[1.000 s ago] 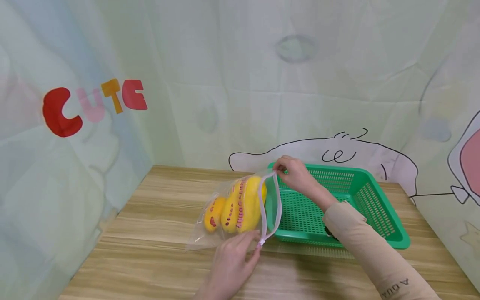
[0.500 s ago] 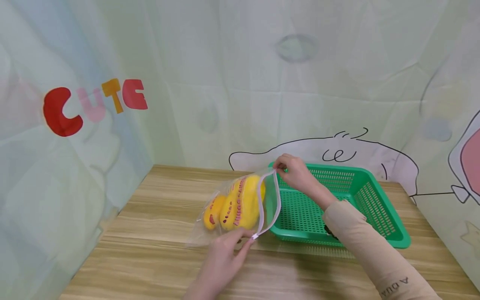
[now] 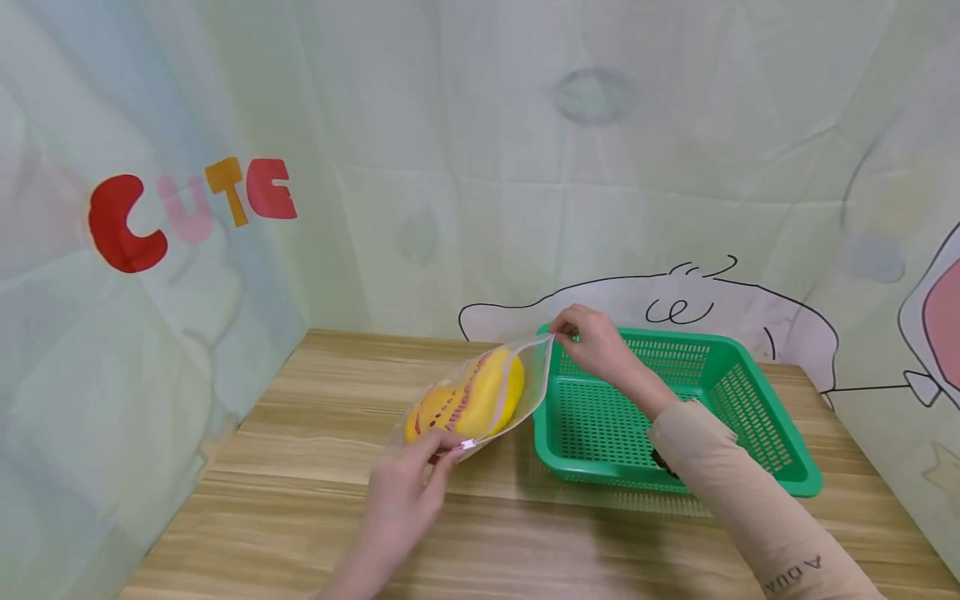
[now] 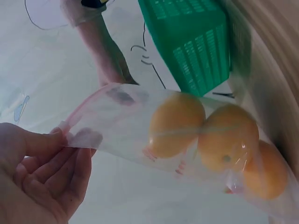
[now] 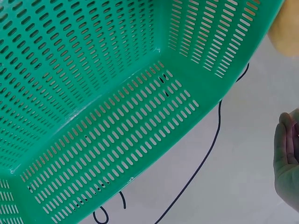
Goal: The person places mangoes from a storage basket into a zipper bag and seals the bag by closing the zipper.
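A clear zip bag (image 3: 534, 379) with pink print holds several round yellow-orange fruits (image 4: 229, 137), which look like oranges; in the head view they show yellow (image 3: 495, 392). My left hand (image 3: 405, 487) pinches the near end of the bag's mouth, right at its white slider (image 3: 468, 444). Thumb and fingertips of my right hand (image 3: 595, 343) grip the mouth's far corner, above the basket's left rim. Between both hands the bag slants, its mouth facing right. In the left wrist view, thumb and fingers of the left hand (image 4: 51, 172) press on the bag's edge.
A green plastic basket (image 3: 678, 479) with slotted walls stands right of the bag on the wood-grain table (image 3: 300, 533). The right forearm crosses over it. A printed curtain (image 3: 450, 167) hangs behind and at both sides.
My left hand has moved left and slightly up with the slider end of the bag. The mouth now slants more and the fruits have tilted with it. The right hand has stayed nearly still.
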Available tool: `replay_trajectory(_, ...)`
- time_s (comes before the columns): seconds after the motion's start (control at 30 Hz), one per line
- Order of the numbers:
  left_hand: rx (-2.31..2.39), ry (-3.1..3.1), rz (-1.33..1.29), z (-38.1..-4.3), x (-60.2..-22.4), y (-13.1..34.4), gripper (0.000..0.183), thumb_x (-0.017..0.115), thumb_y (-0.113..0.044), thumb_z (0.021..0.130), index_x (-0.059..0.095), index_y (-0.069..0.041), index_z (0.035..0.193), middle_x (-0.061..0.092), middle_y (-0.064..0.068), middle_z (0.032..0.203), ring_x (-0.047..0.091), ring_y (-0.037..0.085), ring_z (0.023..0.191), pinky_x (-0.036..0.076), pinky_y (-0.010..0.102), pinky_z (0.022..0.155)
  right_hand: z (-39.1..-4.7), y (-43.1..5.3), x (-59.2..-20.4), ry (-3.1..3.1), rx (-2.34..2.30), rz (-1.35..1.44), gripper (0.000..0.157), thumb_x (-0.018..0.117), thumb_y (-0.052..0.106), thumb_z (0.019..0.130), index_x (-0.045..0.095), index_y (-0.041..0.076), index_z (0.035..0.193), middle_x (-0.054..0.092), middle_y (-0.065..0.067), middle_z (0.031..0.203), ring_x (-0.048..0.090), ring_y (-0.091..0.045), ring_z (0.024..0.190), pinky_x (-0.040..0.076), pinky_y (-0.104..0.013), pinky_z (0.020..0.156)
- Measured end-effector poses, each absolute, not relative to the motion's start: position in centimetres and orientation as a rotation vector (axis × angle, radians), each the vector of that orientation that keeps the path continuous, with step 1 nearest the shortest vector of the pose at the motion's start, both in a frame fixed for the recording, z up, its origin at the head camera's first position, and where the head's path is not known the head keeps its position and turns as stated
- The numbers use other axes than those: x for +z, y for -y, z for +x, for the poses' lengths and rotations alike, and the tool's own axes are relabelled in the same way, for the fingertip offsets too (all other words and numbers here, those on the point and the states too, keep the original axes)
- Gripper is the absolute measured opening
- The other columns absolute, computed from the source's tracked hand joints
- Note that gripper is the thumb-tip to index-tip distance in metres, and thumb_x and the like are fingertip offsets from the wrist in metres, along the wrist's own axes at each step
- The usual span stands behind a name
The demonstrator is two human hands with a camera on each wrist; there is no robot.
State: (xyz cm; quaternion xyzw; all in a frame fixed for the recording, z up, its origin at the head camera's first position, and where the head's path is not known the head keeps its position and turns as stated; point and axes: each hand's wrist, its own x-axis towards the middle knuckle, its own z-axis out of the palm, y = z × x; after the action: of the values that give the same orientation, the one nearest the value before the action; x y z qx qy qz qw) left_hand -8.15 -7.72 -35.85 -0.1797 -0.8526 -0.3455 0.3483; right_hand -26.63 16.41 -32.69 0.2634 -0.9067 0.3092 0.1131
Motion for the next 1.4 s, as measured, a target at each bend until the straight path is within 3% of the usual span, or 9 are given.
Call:
replay_trajectory(0.23,-0.895,2.231,-0.373,-8.6,-35.1,9.7,0.015,0.073,0.003,0.078,0.068,-0.007,0.087,0.072,0.002,0.076,0.063,0.006,0.067,0.052,0.018,0.059,-26.4,-16.3,-32.5,2.656,0.925,0.763,0.009,0.063,-0.001,0.088,0.069,0.002,0.094,0.067,-0.011,0.096,0.066,-0.024,0.087,0.057,-0.037,0.08)
replay_trajectory(0.47,-0.88,2.198,-0.293,-9.1,-34.9,11.5,0.01,0.07,0.004,0.08,0.068,-0.004,0.087,0.073,0.005,0.078,0.066,0.013,0.069,0.056,0.027,0.062,-26.0,-16.1,-32.2,2.636,0.935,0.779,0.008,0.064,0.001,0.088,0.069,0.004,0.094,0.067,-0.009,0.094,0.066,-0.021,0.086,0.057,-0.035,0.08)
replay_trajectory(0.57,-0.863,2.182,-0.272,-9.3,-34.8,12.2,0.011,0.07,0.006,0.08,0.068,-0.003,0.086,0.073,0.006,0.078,0.067,0.015,0.07,0.055,0.024,0.064,-25.7,-16.1,-32.1,2.626,0.919,0.796,0.008,0.064,0.001,0.088,0.069,0.004,0.094,0.067,-0.009,0.094,0.066,-0.021,0.086,0.057,-0.034,0.079)
replay_trajectory(0.77,-0.842,2.128,-0.277,-9.8,-34.5,13.4,0.012,0.07,0.009,0.079,0.069,0.0,0.085,0.073,0.009,0.077,0.068,0.019,0.068,0.047,0.006,0.069,-25.3,-15.9,-31.9,2.588,0.892,0.832,0.008,0.064,0.0,0.088,0.068,0.004,0.093,0.067,-0.009,0.094,0.066,-0.021,0.085,0.058,-0.033,0.077)
replay_trajectory(1.03,-0.764,2.072,-0.252,-10.9,-34.0,14.9,0.008,0.07,0.009,0.079,0.068,0.003,0.083,0.072,0.014,0.073,0.069,0.025,0.065,0.047,0.009,0.061,-24.9,-15.7,-31.8,2.533,0.862,0.872,0.006,0.066,0.002,0.087,0.068,0.004,0.092,0.067,-0.006,0.093,0.067,-0.019,0.084,0.058,-0.031,0.076)
replay_trajectory(1.2,-0.773,2.049,-0.231,-11.5,-33.7,15.5,0.001,0.066,0.006,0.084,0.068,0.006,0.084,0.072,0.016,0.074,0.07,0.03,0.067,0.042,0.001,0.068,-24.5,-15.7,-31.5,2.51,0.855,0.884,0.005,0.066,0.002,0.087,0.068,0.004,0.091,0.067,-0.005,0.091,0.065,-0.018,0.082,0.057,-0.03,0.075)
replay_trajectory(1.4,-0.816,2.058,-0.145,-12.0,-33.4,15.9,0.004,0.064,0.006,0.086,0.068,0.006,0.088,0.073,0.016,0.076,0.065,0.026,0.063,0.038,0.0,0.063,-23.8,-15.7,-31.2,2.477,0.858,0.911,0.007,0.066,-0.001,0.086,0.067,0.005,0.088,0.066,-0.005,0.089,0.064,-0.016,0.081,0.056,-0.029,0.075)
